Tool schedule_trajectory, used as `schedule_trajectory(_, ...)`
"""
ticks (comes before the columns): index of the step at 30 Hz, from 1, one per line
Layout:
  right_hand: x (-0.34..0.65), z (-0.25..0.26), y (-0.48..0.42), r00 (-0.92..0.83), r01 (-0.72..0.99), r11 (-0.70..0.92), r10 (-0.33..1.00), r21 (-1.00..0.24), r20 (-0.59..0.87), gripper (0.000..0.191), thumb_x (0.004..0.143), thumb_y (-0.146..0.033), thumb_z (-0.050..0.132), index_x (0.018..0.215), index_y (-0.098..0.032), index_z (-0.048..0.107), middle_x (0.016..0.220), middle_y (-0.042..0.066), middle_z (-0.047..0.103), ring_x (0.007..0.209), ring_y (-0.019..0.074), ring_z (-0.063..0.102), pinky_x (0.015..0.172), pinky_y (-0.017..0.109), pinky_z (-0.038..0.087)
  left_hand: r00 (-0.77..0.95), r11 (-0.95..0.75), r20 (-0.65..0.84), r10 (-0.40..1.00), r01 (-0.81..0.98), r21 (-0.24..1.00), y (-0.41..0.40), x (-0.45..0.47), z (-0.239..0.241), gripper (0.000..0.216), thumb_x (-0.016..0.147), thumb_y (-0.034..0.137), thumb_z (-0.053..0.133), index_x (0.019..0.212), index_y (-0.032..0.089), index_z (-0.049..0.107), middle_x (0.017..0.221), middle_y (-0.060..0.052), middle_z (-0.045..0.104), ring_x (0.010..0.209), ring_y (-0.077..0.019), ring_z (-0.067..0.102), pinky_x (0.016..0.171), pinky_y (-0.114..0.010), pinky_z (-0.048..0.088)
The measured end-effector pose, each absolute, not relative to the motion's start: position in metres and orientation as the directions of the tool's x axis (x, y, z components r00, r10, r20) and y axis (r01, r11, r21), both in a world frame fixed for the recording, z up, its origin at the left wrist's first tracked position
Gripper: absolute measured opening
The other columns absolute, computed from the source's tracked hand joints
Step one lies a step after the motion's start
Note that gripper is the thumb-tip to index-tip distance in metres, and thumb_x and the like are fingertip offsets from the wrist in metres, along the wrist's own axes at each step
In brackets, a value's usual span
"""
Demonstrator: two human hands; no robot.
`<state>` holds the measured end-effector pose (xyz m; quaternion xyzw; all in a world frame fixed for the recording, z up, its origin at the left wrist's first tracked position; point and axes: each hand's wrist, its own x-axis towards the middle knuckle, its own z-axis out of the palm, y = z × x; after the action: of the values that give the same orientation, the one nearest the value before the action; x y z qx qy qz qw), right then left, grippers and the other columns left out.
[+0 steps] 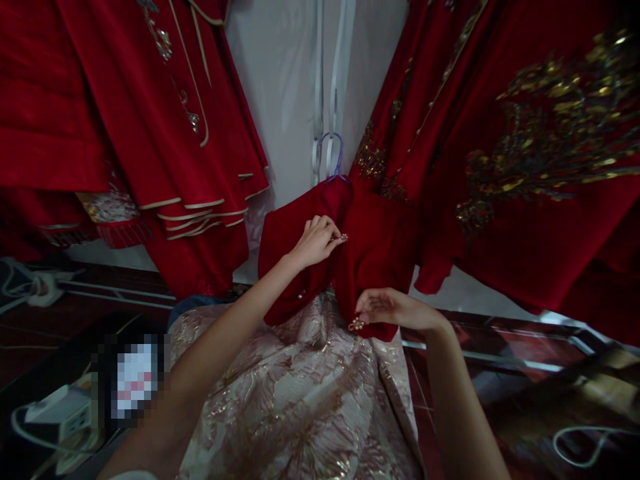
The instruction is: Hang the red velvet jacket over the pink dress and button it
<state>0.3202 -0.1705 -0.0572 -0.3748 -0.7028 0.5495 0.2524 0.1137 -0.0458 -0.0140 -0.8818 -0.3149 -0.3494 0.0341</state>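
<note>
A short red jacket (380,233) hangs in front of me from a purple hanger (340,160), its front edges parted. My left hand (317,241) is closed in a pinch at the upper front edge, on a small pearl button (344,238). Lower down, my right hand (387,308) pinches a pearl clasp (357,324) with a looped end at the jacket's bottom corner. Another small pearl piece (301,295) shows on the other front panel. Below the jacket spreads pale pink-gold brocade fabric (300,400).
Red garments with beading hang at the left (165,133) and right (500,220). White straps (333,80) hang down behind the hanger. On the dark surface at lower left lie a white power strip (65,413) and a blurred-out screen (133,380). A white cable (580,460) curls at lower right.
</note>
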Motion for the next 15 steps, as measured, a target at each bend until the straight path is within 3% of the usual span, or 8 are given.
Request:
schedule_trajectory(3, 0.318, -0.059, -0.17, -0.58, 0.247, 0.159, 0.815, -0.956, -0.015, 0.026, 0.076, -0.032, 0.062, 0.096, -0.017, 0.063, 0.088, 0.004, 0.067, 0.083, 0.0142, 0.062, 0.08, 0.032, 0.049, 0.62, -0.858, 0.635, 0.461, 0.495, 0.139, -0.049, 0.112, -0.009, 0.014, 0.087, 0.027, 0.046, 0.092, 0.018, 0.056, 0.093, -0.005, 0.056, 0.097, -0.0197, 0.048, 0.104, -0.044, 0.022)
schedule_trajectory(7, 0.312, -0.052, -0.166, -0.439, 0.269, 0.28, 0.887, -0.921, 0.141, 0.024, 0.077, -0.034, 0.061, 0.095, -0.018, 0.063, 0.091, 0.005, 0.066, 0.087, 0.0155, 0.061, 0.086, 0.035, 0.048, 0.6, -0.876, 0.659, 0.453, 0.436, 0.205, -0.052, 0.11, -0.008, 0.014, 0.089, 0.025, 0.042, 0.09, 0.019, 0.055, 0.086, -0.003, 0.058, 0.091, -0.0176, 0.052, 0.11, -0.044, 0.011)
schedule_trajectory(10, 0.299, -0.038, -0.15, -0.168, 0.257, 0.413, 0.909, -0.874, 0.38, 0.023, 0.076, -0.034, 0.063, 0.094, -0.019, 0.063, 0.1, 0.005, 0.064, 0.094, 0.0161, 0.06, 0.089, 0.036, 0.047, 0.579, -0.862, 0.657, 0.482, 0.449, 0.236, -0.051, 0.111, -0.008, 0.02, 0.09, 0.027, 0.038, 0.091, 0.019, 0.056, 0.086, -0.004, 0.059, 0.09, -0.0174, 0.054, 0.109, -0.04, 0.017)
schedule_trajectory(12, 0.283, -0.026, -0.131, 0.037, 0.22, 0.529, 0.835, -0.819, 0.549, 0.027, 0.075, -0.035, 0.064, 0.098, -0.02, 0.061, 0.107, 0.006, 0.063, 0.101, 0.0166, 0.058, 0.095, 0.036, 0.044, 0.589, -0.831, 0.612, 0.527, 0.508, 0.226, -0.049, 0.111, -0.007, 0.023, 0.091, 0.029, 0.038, 0.097, 0.017, 0.057, 0.088, -0.007, 0.062, 0.09, -0.0185, 0.057, 0.104, -0.037, 0.027)
schedule_trajectory(15, 0.25, -0.01, -0.098, 0.022, 0.07, 0.587, 0.807, -0.806, 0.59, 0.038, 0.078, -0.043, 0.059, 0.108, -0.02, 0.056, 0.118, 0.007, 0.06, 0.111, 0.0175, 0.054, 0.099, 0.036, 0.041, 0.587, -0.704, 0.468, 0.661, 0.701, 0.115, -0.046, 0.11, -0.004, 0.029, 0.089, 0.031, 0.042, 0.099, 0.01, 0.06, 0.086, -0.014, 0.065, 0.091, -0.0243, 0.06, 0.092, -0.036, 0.037)
